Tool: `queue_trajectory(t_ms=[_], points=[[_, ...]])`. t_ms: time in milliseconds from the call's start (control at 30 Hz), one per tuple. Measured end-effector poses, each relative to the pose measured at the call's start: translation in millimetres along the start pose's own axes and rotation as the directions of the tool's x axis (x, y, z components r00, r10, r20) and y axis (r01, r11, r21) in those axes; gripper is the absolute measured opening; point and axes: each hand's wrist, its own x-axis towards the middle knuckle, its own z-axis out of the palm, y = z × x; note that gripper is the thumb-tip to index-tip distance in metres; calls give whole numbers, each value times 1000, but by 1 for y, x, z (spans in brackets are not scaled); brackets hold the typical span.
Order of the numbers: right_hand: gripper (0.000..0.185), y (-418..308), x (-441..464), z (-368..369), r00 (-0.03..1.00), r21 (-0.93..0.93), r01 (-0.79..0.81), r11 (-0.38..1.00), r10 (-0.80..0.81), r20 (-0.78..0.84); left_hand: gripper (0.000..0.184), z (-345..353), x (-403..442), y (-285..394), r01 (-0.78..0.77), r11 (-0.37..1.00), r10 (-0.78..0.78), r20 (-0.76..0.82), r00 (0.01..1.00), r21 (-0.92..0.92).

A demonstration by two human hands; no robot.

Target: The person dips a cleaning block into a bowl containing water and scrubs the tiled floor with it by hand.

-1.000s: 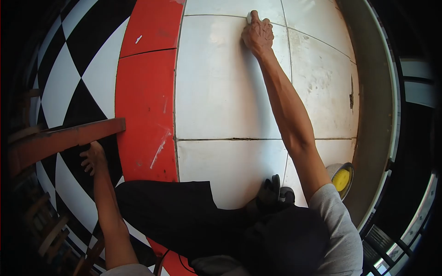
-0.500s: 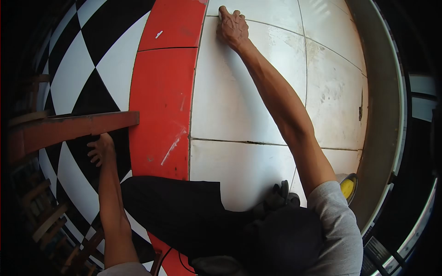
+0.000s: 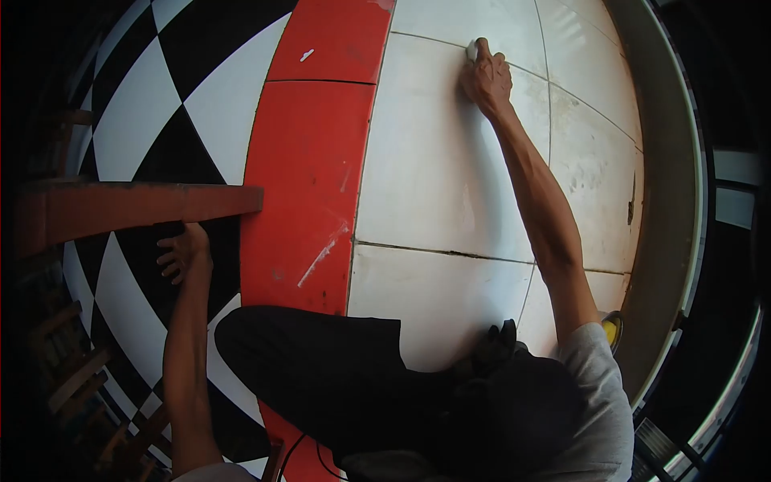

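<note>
My right hand (image 3: 488,79) reaches far forward over the white tiles (image 3: 434,177), its fingers closed round a small whitish object (image 3: 471,51). Only one edge of that object shows beyond the fingers, so its kind is unclear. Off to the left, my left hand (image 3: 185,251) has its fingers spread and holds nothing. Its wrist side is close to the underside of a reddish-brown wooden beam (image 3: 152,204); whether they touch I cannot tell.
A strip of red tiles (image 3: 309,161) borders the white ones. Left of it lies a black-and-white diamond-patterned floor (image 3: 144,88). A low wall (image 3: 671,161) runs along the right. Behind my right elbow stands a container with something yellow (image 3: 610,331).
My right hand has swept to the right and slightly back across the white tiles, and the whitish object now shows at its fingers. My left hand stays spread by the beam.
</note>
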Motion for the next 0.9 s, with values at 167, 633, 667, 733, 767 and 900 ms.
queue_trajectory(t_ms=[167, 633, 667, 733, 767, 900], points=[[28, -76, 12, 37, 970, 69, 239, 968, -241, 18, 113, -2, -3, 2, -7, 1000, 7, 7, 1000, -12], [48, 69, -87, -56, 941, -3, 326, 945, -325, 91, 122, 5, 5, 1, 28, 999, -29, -12, 1000, -38], [50, 49, -111, -61, 884, 38, 429, 902, -428, 185, 122, 3, 4, 1, 27, 999, -27, -17, 999, -32], [48, 53, -122, -62, 839, 85, 509, 856, -516, 175, 121, -3, -2, 3, 21, 998, -21, 6, 1000, -56], [47, 59, -127, -66, 784, 124, 588, 800, -601, 155, 121, -3, -4, 2, 20, 999, -20, 6, 1000, -45], [45, 144, -70, -69, 976, -102, 192, 976, -201, -80, 112, 2, -1, 5, 31, 998, -33, -34, 999, -50]])
